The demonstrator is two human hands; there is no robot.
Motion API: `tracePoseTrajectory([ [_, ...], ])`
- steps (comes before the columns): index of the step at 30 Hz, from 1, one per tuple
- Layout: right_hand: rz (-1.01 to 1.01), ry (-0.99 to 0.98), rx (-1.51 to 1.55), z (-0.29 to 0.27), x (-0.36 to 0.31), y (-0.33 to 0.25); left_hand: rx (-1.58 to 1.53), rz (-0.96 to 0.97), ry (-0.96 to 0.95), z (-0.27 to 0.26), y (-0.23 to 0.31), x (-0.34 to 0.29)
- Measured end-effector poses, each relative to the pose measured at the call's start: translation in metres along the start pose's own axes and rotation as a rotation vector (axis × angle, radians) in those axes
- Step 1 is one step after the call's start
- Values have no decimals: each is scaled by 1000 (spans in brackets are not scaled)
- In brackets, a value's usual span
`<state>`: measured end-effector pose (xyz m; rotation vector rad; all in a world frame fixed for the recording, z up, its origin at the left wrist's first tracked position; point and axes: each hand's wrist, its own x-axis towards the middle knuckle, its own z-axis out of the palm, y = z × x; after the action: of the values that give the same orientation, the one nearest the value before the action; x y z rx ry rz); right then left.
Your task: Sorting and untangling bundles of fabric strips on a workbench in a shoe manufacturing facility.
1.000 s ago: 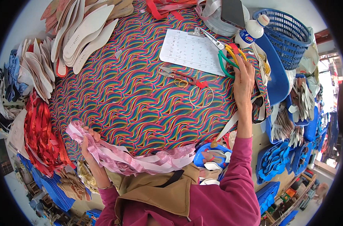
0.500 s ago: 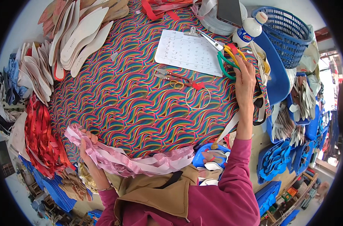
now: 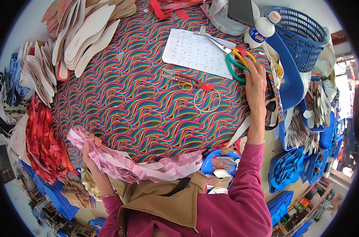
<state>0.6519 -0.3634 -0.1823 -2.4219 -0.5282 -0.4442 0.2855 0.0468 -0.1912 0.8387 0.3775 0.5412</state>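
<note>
My left hand (image 3: 89, 149) is closed around one end of a bundle of shiny pink straps (image 3: 144, 168), at the near left of the table. The rest of the bundle drapes along the table's near edge, across my lap. At the far right, my right hand (image 3: 255, 83) has its fingers curled on the yellow and green handles of a pair of scissors (image 3: 226, 50). Their blades lie over a handwritten sheet (image 3: 191, 53) held by a metal clip (image 3: 202, 31). Small thread snips (image 3: 179, 76) with a red handle and a pale ring (image 3: 207, 101) rest nearby.
Stacks of pale insoles (image 3: 86, 43) and red straps (image 3: 41, 138) crowd the table's left side. A white bottle (image 3: 262, 29), a dark phone (image 3: 241, 12) and a blue basket (image 3: 301, 37) stand at the far right. The patterned tablecloth (image 3: 148, 110) covers the table.
The scissors have shifted slightly left over the sheet, and my right hand's fingers have moved a little on their handles. My left hand keeps hold of the pink straps.
</note>
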Motion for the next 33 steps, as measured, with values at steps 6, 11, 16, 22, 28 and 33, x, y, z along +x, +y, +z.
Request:
tracePoseTrajectory([
  [6, 18, -2, 14, -1, 1, 3, 45, -11, 59, 18, -1, -3],
  [11, -10, 41, -4, -8, 3, -5, 161, -107, 39, 55, -14, -12],
  [16, -252, 88, -20, -28, 1, -53, 207, -216, 45, 117, -27, -24],
  [22, -305, -321, 578, -47, -51, -155, 360, -345, -38, 177, -44, -29],
  [28, -147, -495, 857, -15, -96, -202, 704, -148, -133, 183, -67, -43],
  [33, -40, -426, 987, 7, -107, -208, 732, -69, -144, 186, -68, -46],
])
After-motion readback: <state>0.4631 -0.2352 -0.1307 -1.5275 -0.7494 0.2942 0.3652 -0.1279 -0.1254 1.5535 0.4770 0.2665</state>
